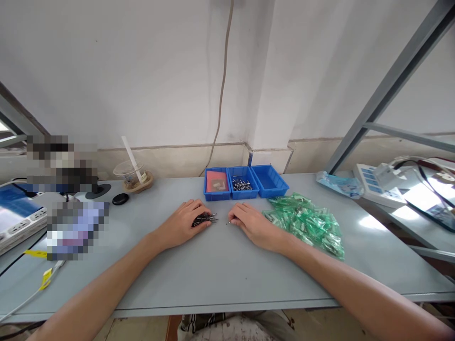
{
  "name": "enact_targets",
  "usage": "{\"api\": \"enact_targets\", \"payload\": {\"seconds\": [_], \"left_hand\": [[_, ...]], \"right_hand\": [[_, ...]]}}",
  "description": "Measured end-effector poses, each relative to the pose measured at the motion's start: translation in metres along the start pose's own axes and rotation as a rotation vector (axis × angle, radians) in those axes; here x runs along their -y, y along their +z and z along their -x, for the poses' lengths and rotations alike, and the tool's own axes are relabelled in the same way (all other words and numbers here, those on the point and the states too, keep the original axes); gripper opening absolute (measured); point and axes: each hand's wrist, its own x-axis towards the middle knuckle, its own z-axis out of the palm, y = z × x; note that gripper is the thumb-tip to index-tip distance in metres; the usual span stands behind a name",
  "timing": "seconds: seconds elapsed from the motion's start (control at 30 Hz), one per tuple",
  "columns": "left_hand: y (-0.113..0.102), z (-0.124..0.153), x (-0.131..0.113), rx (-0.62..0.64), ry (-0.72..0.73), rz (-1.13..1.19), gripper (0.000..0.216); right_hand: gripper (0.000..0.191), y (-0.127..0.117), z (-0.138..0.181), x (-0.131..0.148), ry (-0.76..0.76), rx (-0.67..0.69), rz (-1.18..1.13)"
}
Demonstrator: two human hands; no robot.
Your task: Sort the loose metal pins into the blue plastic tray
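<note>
My left hand [185, 221] rests on the grey table [220, 265], its fingers curled around a bundle of small dark metal pins [205, 219] whose tips stick out to the right. My right hand [250, 223] lies a little to the right, fingertips pinched on one small pin [228, 222]. Just beyond the hands stand three blue bins [245, 182]: the left one holds a red card, the middle one holds several metal pins, the right one looks empty. A heap of small green plastic bags [307, 223] lies right beside my right wrist.
A clear cup with a straw [133, 174] and a black oval object [120, 199] sit at the back left. Power strips [369, 182] and cables lie at both ends of the table. A slanted metal frame [384, 90] rises at the right.
</note>
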Motion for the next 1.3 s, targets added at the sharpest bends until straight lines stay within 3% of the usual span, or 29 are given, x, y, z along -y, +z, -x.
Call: {"api": "enact_targets", "payload": {"seconds": [0.17, 0.47, 0.8, 1.1, 1.3], "left_hand": [[-0.001, 0.0, -0.001, -0.006, 0.003, 0.015, 0.02], [-0.001, 0.001, 0.0, 0.002, -0.004, 0.015, 0.021], [0.001, 0.001, 0.0, 0.007, -0.011, 0.006, 0.023], [0.0, 0.001, -0.002, 0.005, -0.017, 0.014, 0.024], [-0.001, 0.002, -0.003, 0.009, -0.016, 0.008, 0.023]], "right_hand": [[0.02, -0.006, -0.004, 0.0, 0.217, -0.131, -0.263], [0.028, -0.008, -0.011, -0.011, 0.398, -0.241, -0.569], [0.015, -0.007, -0.009, -0.006, 0.274, -0.3, -0.287], [0.027, -0.006, -0.01, -0.007, 0.338, -0.259, -0.453], [0.009, -0.008, -0.008, -0.001, 0.271, -0.334, -0.233]]}}
